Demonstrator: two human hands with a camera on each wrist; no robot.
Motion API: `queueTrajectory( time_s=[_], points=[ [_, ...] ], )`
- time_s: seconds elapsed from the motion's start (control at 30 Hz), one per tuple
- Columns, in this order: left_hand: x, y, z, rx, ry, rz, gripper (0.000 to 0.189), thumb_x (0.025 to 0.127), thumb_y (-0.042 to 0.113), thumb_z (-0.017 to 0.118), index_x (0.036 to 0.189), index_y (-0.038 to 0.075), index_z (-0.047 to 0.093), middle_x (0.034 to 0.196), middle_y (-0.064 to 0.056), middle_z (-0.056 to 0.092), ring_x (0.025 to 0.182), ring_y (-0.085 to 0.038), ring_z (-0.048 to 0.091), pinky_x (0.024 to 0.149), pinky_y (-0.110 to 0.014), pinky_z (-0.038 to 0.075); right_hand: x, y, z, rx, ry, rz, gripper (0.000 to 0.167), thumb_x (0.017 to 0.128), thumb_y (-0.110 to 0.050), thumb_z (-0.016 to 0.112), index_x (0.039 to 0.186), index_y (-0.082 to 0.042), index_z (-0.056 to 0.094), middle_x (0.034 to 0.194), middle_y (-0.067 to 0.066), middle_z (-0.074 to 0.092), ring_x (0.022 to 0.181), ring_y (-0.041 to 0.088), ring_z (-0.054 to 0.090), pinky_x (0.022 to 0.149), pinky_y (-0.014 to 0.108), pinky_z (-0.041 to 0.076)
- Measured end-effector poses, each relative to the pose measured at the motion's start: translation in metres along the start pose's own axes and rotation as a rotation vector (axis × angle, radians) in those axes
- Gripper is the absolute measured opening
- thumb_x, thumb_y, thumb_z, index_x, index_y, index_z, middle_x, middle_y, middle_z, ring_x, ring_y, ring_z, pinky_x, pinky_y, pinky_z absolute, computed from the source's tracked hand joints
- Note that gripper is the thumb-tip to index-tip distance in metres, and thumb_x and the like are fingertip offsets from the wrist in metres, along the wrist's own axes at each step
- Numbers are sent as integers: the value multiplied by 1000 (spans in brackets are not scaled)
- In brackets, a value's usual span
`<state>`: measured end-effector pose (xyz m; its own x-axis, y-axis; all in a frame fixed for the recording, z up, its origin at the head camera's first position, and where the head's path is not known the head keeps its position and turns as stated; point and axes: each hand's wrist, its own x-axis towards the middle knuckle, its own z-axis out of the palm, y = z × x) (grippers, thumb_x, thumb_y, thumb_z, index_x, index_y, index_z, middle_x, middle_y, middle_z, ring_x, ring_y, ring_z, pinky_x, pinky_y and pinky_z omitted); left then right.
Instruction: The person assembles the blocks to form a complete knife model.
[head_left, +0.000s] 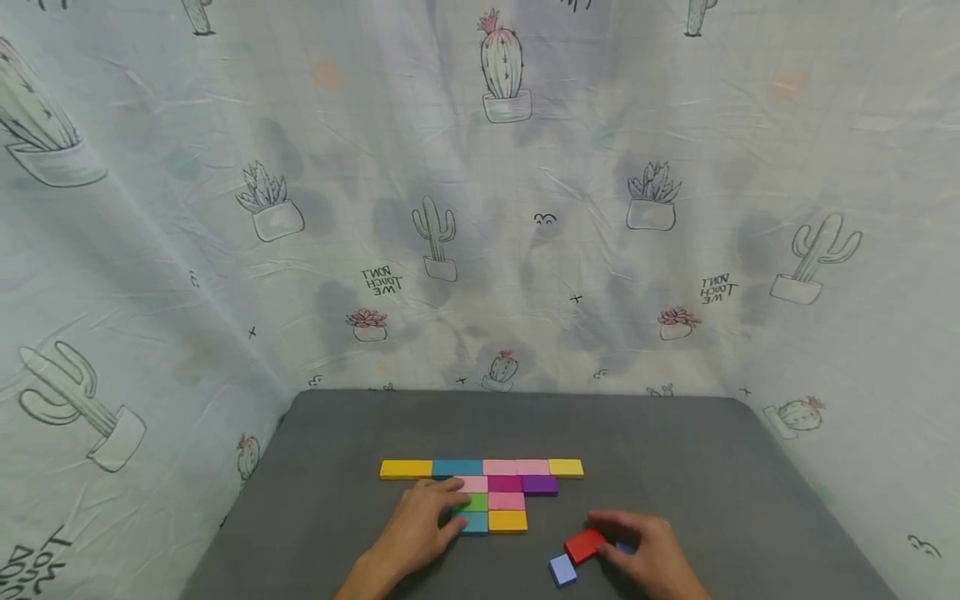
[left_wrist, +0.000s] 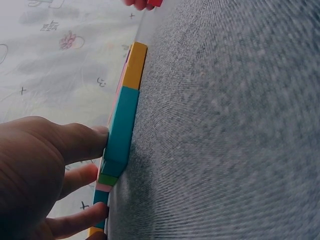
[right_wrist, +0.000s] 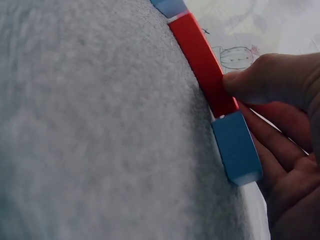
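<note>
On the grey tabletop, my left hand rests on the left part of a flat block arrangement. Its fingertips touch a pink block and a green block, and the thumb lies at a teal block. To the right, my right hand pinches a red block between thumb and fingers. A light blue block sits at the red block's lower left. Beside its other end, a blue block is partly hidden under the right hand in the head view.
The back row holds a long orange block, a blue block, pink ones and a yellow block. Below it lie a magenta block, a purple block and an orange block. A cactus-print cloth hangs behind.
</note>
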<state>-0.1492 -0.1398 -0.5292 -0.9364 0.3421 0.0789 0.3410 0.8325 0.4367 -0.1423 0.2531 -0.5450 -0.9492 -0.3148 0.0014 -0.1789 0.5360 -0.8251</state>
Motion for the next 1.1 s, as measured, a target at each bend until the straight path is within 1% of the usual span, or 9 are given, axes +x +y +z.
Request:
queueTrajectory(
  time_s=[0.07,0.2,0.33,0.43,0.53,0.67,0.73,0.93,1.1],
  points=[
    [0,0,1,0,1,2,40,96,35,86,134,24,80,148,2,72,129,-31,66,109,-66,53,-2,2,-1,7,-9,11,41,88,-12,91,127,-10,79,122,5,82,108,11,78,91,32,65],
    [0,1,1,-2,4,-4,40,96,35,86,134,25,80,148,2,71,129,-31,65,109,-65,53,-5,3,-2,18,-11,16,40,87,-12,91,126,-8,80,122,7,82,107,8,77,89,24,63],
    [0,1,1,-4,4,-9,40,96,35,86,134,25,80,148,2,72,129,-31,65,109,-65,53,-8,3,-1,7,9,21,40,87,-12,92,124,-8,80,120,7,82,105,8,77,88,24,63],
    [-1,1,1,-4,-3,-10,40,96,36,86,134,25,80,148,2,72,129,-31,65,109,-66,53,-10,2,1,-32,57,35,38,85,-13,93,121,-11,82,116,3,83,104,10,78,87,26,64],
    [-1,2,1,-4,-7,-10,40,96,36,86,134,25,80,148,2,71,130,-31,65,109,-66,53,-11,-2,3,-81,132,72,36,84,-13,95,118,-15,83,113,-2,83,103,13,78,88,30,65],
    [-1,2,1,-7,-5,-12,40,96,36,86,134,25,80,148,2,71,130,-31,65,109,-67,53,-9,-10,1,-92,205,115,32,86,-11,93,117,-16,84,112,-3,83,104,16,78,91,38,66],
    [-2,2,2,-10,-4,-14,40,96,36,86,135,24,80,148,2,72,130,-31,65,110,-66,52,-7,-14,0,-96,228,118,30,88,-9,91,116,-17,84,111,-4,83,104,15,78,92,38,66],
    [-1,2,3,-13,-8,-22,40,96,35,86,135,24,80,148,1,72,130,-32,65,110,-66,52,1,-24,-2,-160,288,52,29,88,-8,91,112,-21,85,109,-8,83,100,11,78,91,38,66],
    [0,2,4,-6,-16,-33,40,97,37,85,135,25,80,149,2,71,131,-31,64,111,-66,52,13,-29,2,-158,295,-12,28,88,-11,92,113,-23,85,109,-10,83,101,10,79,91,37,66]
  ],
)
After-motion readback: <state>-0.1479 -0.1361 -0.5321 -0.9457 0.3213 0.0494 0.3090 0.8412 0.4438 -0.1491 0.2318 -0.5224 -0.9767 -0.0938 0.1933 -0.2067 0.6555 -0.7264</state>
